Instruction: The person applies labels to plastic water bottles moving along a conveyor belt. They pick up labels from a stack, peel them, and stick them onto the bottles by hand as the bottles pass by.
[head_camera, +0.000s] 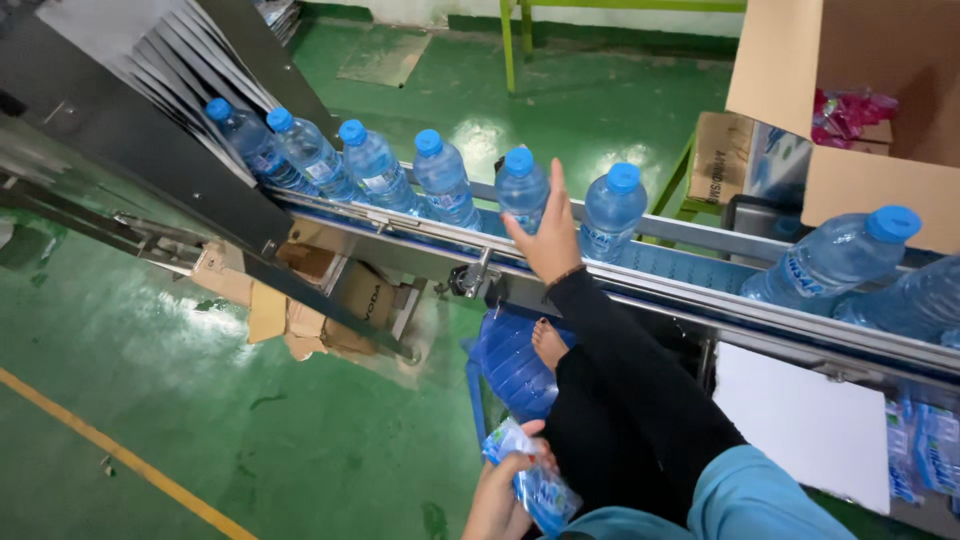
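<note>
**Bottle under the right hand on the conveyor**

Bottle (522, 190) with a blue cap stands upright on the conveyor (690, 262), fifth in a row that comes out from under the dark machine housing (130, 130) at the left end. The right hand (548, 232) is raised against it, fingers straight and together, palm on the side of the bottle that faces the next bottle (611, 212); the fingers are not wrapped round it. A black sleeve (640, 370) runs back from that hand across the near rail.

Low in the view, well short of the conveyor, the left hand (505, 490) has its fingers curled and clamped on a bundle of blue and white plastic labels (535, 480).

Further along toward the right end, two more bottles (835, 262) lean over. An open cardboard box (850, 100) stands beyond the far rail. Below lies a green floor (250, 430) with a yellow line.
</note>
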